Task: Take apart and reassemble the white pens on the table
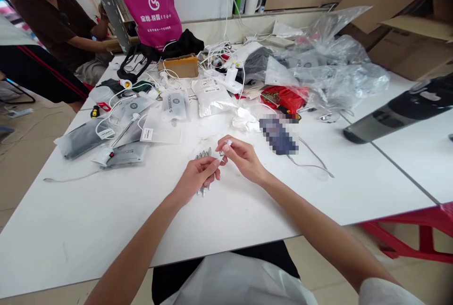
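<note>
My two hands meet above the white table (116, 220). My right hand (244, 156) pinches a small white piece (228, 143) with a shiny metal part between thumb and fingers. My left hand (196, 175) is closed in a pinch just below and to the left of it. Its fingertips touch or nearly touch the lower end of that piece, and what they hold is too small to make out. Beneath my left hand lies a row of several slim silver pieces (204, 154), partly covered by the hand.
Packaged dark pouches (132, 154) lie to the left. Behind are cables, a white packet (214, 97), a red bag (283, 97) and clear plastic (329, 74). A dark tumbler (396, 111) lies at right, near a blurred dark item (278, 135). Other people are at far left.
</note>
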Demonstrator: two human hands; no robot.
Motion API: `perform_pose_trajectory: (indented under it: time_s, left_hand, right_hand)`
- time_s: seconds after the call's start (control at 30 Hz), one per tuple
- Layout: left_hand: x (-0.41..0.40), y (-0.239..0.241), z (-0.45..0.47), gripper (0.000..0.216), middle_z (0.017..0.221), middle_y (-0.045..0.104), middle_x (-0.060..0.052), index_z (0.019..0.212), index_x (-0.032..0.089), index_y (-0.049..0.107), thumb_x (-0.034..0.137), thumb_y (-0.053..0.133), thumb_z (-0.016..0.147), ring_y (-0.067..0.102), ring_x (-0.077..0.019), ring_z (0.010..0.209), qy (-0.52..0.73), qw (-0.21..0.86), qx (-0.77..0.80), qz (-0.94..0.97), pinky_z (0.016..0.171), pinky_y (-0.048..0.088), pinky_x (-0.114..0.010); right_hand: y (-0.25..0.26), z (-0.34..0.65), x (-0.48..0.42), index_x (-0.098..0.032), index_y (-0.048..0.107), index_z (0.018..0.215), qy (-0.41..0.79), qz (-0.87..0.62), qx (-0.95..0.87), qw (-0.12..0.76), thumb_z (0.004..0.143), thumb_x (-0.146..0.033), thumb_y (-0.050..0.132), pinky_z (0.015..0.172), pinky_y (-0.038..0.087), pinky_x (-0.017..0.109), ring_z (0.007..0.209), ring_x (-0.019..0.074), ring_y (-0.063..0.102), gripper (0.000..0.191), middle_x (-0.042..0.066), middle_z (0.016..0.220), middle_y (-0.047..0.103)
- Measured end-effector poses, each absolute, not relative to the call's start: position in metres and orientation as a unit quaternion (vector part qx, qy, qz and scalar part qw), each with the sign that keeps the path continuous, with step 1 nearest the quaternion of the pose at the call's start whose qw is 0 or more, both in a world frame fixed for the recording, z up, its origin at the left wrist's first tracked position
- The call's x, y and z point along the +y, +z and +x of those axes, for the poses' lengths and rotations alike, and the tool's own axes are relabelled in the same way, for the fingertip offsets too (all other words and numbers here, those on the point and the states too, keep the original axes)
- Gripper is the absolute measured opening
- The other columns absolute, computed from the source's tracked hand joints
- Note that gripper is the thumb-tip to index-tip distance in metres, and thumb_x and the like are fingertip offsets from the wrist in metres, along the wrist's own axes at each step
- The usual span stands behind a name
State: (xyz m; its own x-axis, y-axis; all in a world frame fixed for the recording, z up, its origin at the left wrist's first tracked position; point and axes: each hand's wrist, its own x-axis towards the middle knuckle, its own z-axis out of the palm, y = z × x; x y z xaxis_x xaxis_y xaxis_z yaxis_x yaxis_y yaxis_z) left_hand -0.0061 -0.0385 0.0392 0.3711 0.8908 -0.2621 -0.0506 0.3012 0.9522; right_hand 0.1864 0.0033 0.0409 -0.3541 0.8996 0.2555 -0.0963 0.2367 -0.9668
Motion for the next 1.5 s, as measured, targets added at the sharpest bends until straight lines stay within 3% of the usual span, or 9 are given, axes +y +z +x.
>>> perform_pose_trajectory:
  time_s: [0.33, 0.5, 0.6, 0.73, 0.93, 1.13, 1.27, 1.37, 1.5]
  left_hand:
    - [-0.038, 0.033, -0.006, 0.039, 0.118, 0.070, -0.011, 0.133, 0.023, 0.068, 0.046, 0.065, 0.101, 0.051, -0.0127, 0.078, 0.355, 0.705, 0.367, 0.493, 0.076, 0.044, -0.029]
    - [-0.033, 0.023, -0.012, 0.049, 0.131, 0.070, -0.012, 0.141, 0.024, 0.067, 0.036, 0.074, 0.095, 0.063, -0.0192, 0.109, 0.382, 0.671, 0.393, 0.501, 0.094, 0.050, -0.032]
    - [-0.026, 0.016, -0.018, 0.041, 0.124, 0.072, -0.013, 0.127, 0.018, 0.074, 0.037, 0.078, 0.090, 0.067, -0.0231, 0.114, 0.402, 0.600, 0.445, 0.530, 0.100, 0.052, -0.036]
    - [-0.022, 0.013, -0.027, 0.022, 0.121, 0.071, -0.010, 0.106, 0.020, 0.079, 0.037, 0.074, 0.094, 0.070, -0.0220, 0.103, 0.407, 0.447, 0.478, 0.637, 0.092, 0.055, -0.034]
    - [-0.022, 0.007, -0.029, 0.021, 0.097, 0.073, -0.006, 0.107, 0.025, 0.080, 0.032, 0.060, 0.105, 0.066, -0.0218, 0.093, 0.363, 0.171, 0.486, 0.776, 0.089, 0.048, -0.038]
    - [-0.024, 0.001, -0.025, 0.024, 0.090, 0.072, -0.005, 0.105, 0.024, 0.077, 0.028, 0.054, 0.108, 0.064, -0.0211, 0.089, 0.351, 0.053, 0.427, 0.832, 0.084, 0.044, -0.038]
    - [-0.026, 0.007, -0.023, 0.023, 0.112, 0.075, -0.009, 0.124, 0.024, 0.072, 0.032, 0.059, 0.107, 0.067, -0.0235, 0.106, 0.360, 0.071, 0.414, 0.833, 0.094, 0.046, -0.040]
    - [-0.026, 0.017, -0.025, 0.055, 0.132, 0.071, -0.012, 0.146, 0.023, 0.059, 0.046, 0.072, 0.097, 0.065, -0.0260, 0.117, 0.397, 0.148, 0.479, 0.769, 0.104, 0.047, -0.042]
    - [-0.025, 0.030, -0.028, 0.040, 0.095, 0.076, -0.006, 0.118, 0.020, 0.075, 0.054, 0.066, 0.100, 0.069, -0.0207, 0.090, 0.414, 0.309, 0.563, 0.646, 0.086, 0.053, -0.034]
  right_hand:
    - [0.027, 0.183, 0.012, -0.025, 0.067, 0.119, 0.535, -0.341, -0.598, 0.490, 0.092, -0.052, 0.079, 0.076, 0.057, 0.031, 0.080, 0.0152, 0.066, 0.040, -0.001, 0.083, 0.066]
    - [0.017, 0.191, 0.024, -0.022, 0.057, 0.096, 0.532, -0.352, -0.600, 0.483, 0.081, -0.056, 0.087, 0.066, 0.053, 0.029, 0.070, 0.0137, 0.065, 0.047, -0.002, 0.080, 0.067]
    - [0.016, 0.202, 0.032, -0.023, 0.052, 0.091, 0.506, -0.385, -0.631, 0.444, 0.073, -0.057, 0.092, 0.068, 0.054, 0.031, 0.069, 0.0157, 0.068, 0.055, -0.002, 0.078, 0.068]
    - [0.018, 0.212, 0.030, -0.022, 0.061, 0.096, 0.410, -0.378, -0.749, 0.358, 0.088, -0.052, 0.082, 0.080, 0.054, 0.034, 0.084, 0.0191, 0.069, 0.037, 0.002, 0.089, 0.072]
    - [0.002, 0.208, 0.003, -0.023, 0.062, 0.124, 0.274, -0.347, -0.848, 0.292, 0.108, -0.042, 0.053, 0.075, 0.052, 0.035, 0.084, 0.0205, 0.066, 0.026, 0.012, 0.112, 0.071]
    - [-0.002, 0.210, -0.004, -0.023, 0.061, 0.116, 0.228, -0.326, -0.874, 0.279, 0.113, -0.037, 0.037, 0.082, 0.052, 0.037, 0.091, 0.0239, 0.067, 0.028, 0.011, 0.104, 0.071]
    - [-0.001, 0.212, -0.001, -0.022, 0.059, 0.116, 0.229, -0.340, -0.871, 0.272, 0.114, -0.038, 0.034, 0.082, 0.051, 0.038, 0.091, 0.0245, 0.067, 0.030, 0.012, 0.105, 0.073]
    - [-0.001, 0.212, 0.001, -0.022, 0.057, 0.119, 0.234, -0.364, -0.853, 0.293, 0.114, -0.041, 0.037, 0.080, 0.051, 0.036, 0.088, 0.0229, 0.067, 0.028, 0.012, 0.107, 0.072]
    - [-0.001, 0.216, 0.004, -0.021, 0.057, 0.118, 0.233, -0.376, -0.841, 0.313, 0.113, -0.042, 0.041, 0.077, 0.049, 0.033, 0.084, 0.0206, 0.066, 0.027, 0.012, 0.107, 0.072]
